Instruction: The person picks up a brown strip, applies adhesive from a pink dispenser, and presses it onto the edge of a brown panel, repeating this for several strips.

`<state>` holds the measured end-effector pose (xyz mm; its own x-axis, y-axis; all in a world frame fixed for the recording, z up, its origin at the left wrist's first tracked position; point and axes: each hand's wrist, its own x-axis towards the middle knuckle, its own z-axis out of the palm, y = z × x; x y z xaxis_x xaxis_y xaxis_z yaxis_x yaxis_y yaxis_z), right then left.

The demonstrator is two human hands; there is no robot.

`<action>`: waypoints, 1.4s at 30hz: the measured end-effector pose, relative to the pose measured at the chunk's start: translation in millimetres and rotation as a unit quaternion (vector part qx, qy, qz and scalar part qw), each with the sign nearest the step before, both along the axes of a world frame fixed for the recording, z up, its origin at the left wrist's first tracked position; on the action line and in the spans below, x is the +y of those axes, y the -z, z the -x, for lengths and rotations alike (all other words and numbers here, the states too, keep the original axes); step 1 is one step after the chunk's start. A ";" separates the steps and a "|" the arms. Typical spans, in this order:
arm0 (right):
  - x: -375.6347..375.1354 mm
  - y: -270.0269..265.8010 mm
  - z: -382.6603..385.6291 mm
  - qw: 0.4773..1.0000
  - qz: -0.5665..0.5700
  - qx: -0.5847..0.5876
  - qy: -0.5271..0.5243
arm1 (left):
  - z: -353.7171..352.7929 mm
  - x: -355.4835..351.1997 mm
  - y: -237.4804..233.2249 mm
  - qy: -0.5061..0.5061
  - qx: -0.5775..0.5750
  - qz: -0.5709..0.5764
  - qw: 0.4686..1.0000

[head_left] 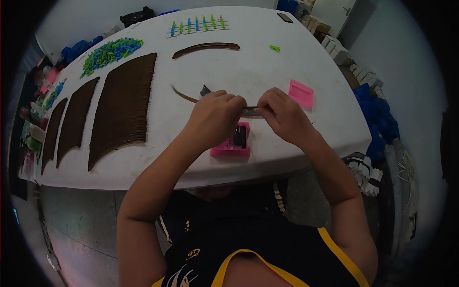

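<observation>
My left hand [217, 115] and my right hand [285, 116] are close together above the table, fingers pinched. Between them runs a thin brown curved strip [251, 111], held in both hands; its far end sticks out to the left past my left hand. A dark grey piece [205, 90] shows just behind my left knuckles, partly covered, and I cannot make out its kind. Below the hands sits a pink box [230, 152] with a black part inside, partly hidden by my left wrist. A flat pink tray-like piece [301, 94] lies beyond my right hand.
On the white table [191, 158], rows of brown curved strips [124, 105] lie at left. Behind them is a pile of green and blue clips [112, 53]. Farther back are clips on strips [198, 26], a brown curved bundle [205, 47], a green clip [275, 49] and a phone [285, 17].
</observation>
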<state>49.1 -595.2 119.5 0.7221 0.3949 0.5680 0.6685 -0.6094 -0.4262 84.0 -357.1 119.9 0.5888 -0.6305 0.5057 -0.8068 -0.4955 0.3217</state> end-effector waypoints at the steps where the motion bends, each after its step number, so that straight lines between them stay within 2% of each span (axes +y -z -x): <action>1: -1.1 1.4 3.0 1.000 0.002 0.003 0.000 | 0.3 4.4 -3.4 -0.007 -0.019 -0.031 0.999; 3: -4.4 6.1 8.2 0.997 -0.021 0.077 0.013 | 0.4 13.0 -8.4 -0.016 -0.035 -0.060 0.997; 8: 5.5 18.6 10.7 0.995 0.016 0.100 -0.016 | 0.9 25.4 -15.6 0.024 -0.093 -0.150 0.984; 10: 10.2 22.5 7.4 0.995 0.029 0.093 -0.030 | 0.5 25.9 -17.8 0.039 -0.100 -0.146 0.983; 12: 14.0 26.6 5.7 0.987 0.016 0.150 -0.051 | 1.6 26.6 -22.8 0.054 -0.108 -0.143 0.982; 14: 16.1 39.4 -1.5 0.989 0.007 0.124 -0.076 | 3.6 26.7 -31.0 0.056 -0.122 -0.217 0.967; 15: 17.9 43.7 -3.5 0.990 -0.003 0.096 -0.100 | 4.2 26.0 -33.1 0.055 -0.120 -0.216 0.967; 20: 25.5 44.3 -2.6 0.990 0.002 0.113 -0.085 | 4.2 20.8 -36.9 0.051 -0.132 -0.294 0.945; 34: 33.8 51.9 -1.6 0.980 -0.021 0.191 -0.054 | 3.8 21.1 -33.0 0.043 -0.127 -0.286 0.949; 36: 30.3 58.1 -3.8 0.989 -0.018 0.133 -0.068 | 3.6 24.1 -30.4 0.040 -0.125 -0.289 0.948; 40: 20.5 63.4 -4.2 0.990 -0.025 0.119 -0.074 | 2.9 34.5 -13.9 0.048 -0.119 -0.223 0.966; 42: 15.2 62.1 -3.6 0.991 0.025 0.104 -0.081 | 1.9 39.5 -0.5 0.052 -0.109 -0.203 0.972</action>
<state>52.7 -580.0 57.4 0.7467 0.5386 0.3903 0.6599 -0.5261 -0.5364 82.0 -317.6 120.4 0.4181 -0.8545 0.3082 -0.8864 -0.4580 -0.0674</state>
